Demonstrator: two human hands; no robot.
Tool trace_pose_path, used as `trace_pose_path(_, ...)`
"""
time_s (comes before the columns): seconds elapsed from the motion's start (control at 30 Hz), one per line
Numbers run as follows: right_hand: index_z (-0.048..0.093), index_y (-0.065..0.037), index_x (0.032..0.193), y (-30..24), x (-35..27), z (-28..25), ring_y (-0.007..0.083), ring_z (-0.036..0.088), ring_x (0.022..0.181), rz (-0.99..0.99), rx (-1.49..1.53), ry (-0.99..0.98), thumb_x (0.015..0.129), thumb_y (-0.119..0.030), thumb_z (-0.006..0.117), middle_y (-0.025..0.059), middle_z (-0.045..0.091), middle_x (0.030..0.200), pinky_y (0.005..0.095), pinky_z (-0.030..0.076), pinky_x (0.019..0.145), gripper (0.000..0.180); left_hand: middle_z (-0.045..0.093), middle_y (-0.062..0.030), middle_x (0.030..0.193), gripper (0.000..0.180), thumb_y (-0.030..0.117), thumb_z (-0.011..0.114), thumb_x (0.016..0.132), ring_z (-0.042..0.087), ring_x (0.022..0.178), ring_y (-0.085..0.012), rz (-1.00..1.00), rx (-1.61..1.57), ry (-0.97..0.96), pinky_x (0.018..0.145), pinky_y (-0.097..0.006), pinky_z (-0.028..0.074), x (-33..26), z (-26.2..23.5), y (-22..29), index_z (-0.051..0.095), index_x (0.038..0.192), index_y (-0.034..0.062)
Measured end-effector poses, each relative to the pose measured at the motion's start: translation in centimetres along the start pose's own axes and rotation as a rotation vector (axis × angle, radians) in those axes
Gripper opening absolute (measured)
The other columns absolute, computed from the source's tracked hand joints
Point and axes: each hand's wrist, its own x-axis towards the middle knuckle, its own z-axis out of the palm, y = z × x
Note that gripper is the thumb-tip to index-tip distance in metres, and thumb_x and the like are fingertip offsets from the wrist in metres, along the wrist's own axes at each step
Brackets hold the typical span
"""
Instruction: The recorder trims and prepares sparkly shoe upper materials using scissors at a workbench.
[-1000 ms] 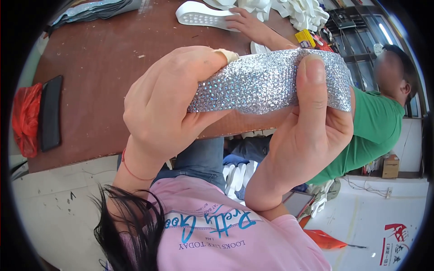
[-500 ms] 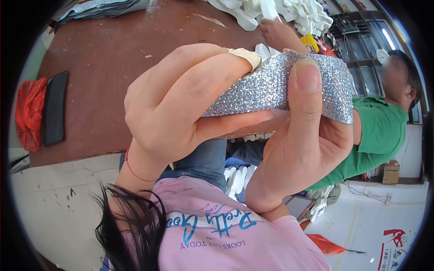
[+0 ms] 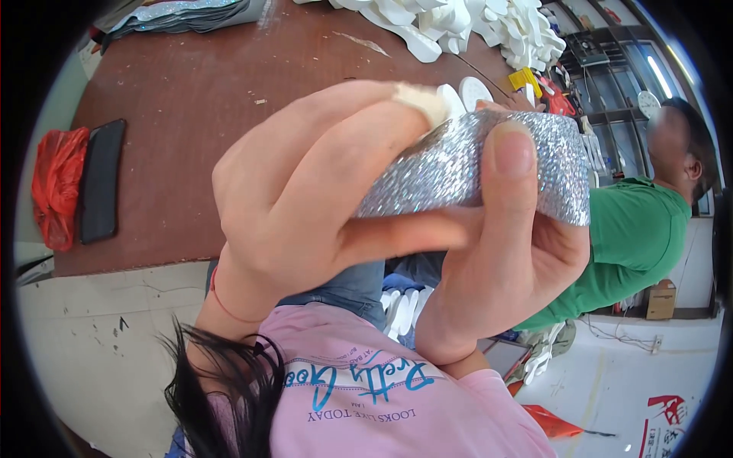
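A silver glitter strip is stretched between my two hands, held up above the table's near edge. My left hand is closed on its left end, with the forefinger running along the lower edge. A cream-coloured scrap or finger covering shows at its fingertips; which of these it is I cannot tell. My right hand pinches the strip's right part, thumb pressed flat on the glitter face and fingers curled behind. The strip bends over at its right end, and its back side is hidden.
White insole-shaped pieces are heaped on the brown table. Glittery sheets lie at far left, with a black phone-like slab and a red plastic bag nearer. A person in a green shirt sits at right.
Both my hands and the strip sit slightly lower in view, the left hand blurred by motion. The co-worker's hand has drawn back from the white heap towards the right.
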Motion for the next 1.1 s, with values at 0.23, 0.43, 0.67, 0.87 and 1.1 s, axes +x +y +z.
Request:
trace_pose_path(0.23, 0.063, 0.003, 0.087, -0.2, 0.6, -0.3, 0.018, 0.062, 0.074, -0.074, 0.004, -0.07, 0.078, -0.001, 0.059, 0.0167, 0.066, 0.088, 0.0255, 0.049, 0.073, 0.01, 0.066, -0.0157, 0.097, 0.051, 0.02, 0.081, 0.059, 0.064, 0.086, -0.0257, -0.049, 0.156, -0.214, 0.076, -0.031, 0.052, 0.1, -2.1, 1.1, 0.059, 0.101, 0.0008)
trace_pose_path(0.43, 0.062, 0.005, 0.09, -0.3, 1.0, -0.8, 0.0209, 0.062, 0.078, -0.035, -0.007, -0.077, 0.079, -0.001, 0.057, 0.0198, 0.064, 0.09, 0.0274, 0.049, 0.074, 0.013, 0.066, -0.0168, 0.096, 0.053, 0.019, 0.083, 0.056, 0.064, 0.083, -0.0257, -0.009, 0.149, -0.211, 0.075, -0.031, 0.053, -0.5, -2.3, 0.8, 0.059, 0.1, 0.0)
trace_pose_path(0.67, 0.061, 0.008, 0.093, -0.4, 0.9, -1.4, 0.0243, 0.062, 0.082, 0.011, -0.026, -0.086, 0.08, -0.002, 0.055, 0.0233, 0.063, 0.091, 0.0296, 0.049, 0.076, 0.017, 0.066, -0.0167, 0.097, 0.055, 0.018, 0.083, 0.055, 0.064, 0.082, -0.0254, -0.015, 0.142, -0.224, 0.074, -0.031, 0.053, -0.6, -2.3, 1.0, 0.059, 0.101, -0.0007)
trace_pose_path(0.87, 0.062, 0.009, 0.091, 0.0, -0.1, -1.3, 0.0197, 0.061, 0.076, 0.236, 0.118, -0.015, 0.083, -0.003, 0.057, 0.0198, 0.064, 0.089, 0.0227, 0.048, 0.071, 0.015, 0.065, -0.0167, 0.099, 0.058, 0.018, 0.084, 0.053, 0.064, 0.083, -0.0249, -0.015, 0.121, -0.252, 0.075, -0.031, 0.052, -0.6, -2.6, 1.0, 0.058, 0.101, -0.0015)
trace_pose_path(1.1, 0.064, 0.007, 0.089, 0.7, -0.6, 1.0, 0.0144, 0.059, 0.073, 0.099, 0.23, -0.017, 0.082, -0.001, 0.06, 0.0139, 0.065, 0.087, 0.0203, 0.046, 0.068, 0.012, 0.064, -0.016, 0.1, 0.058, 0.032, 0.079, 0.06, 0.064, 0.085, -0.0243, -0.111, 0.096, -0.231, 0.077, -0.03, 0.051, 0.4, -3.7, 1.2, 0.058, 0.102, -0.0019)
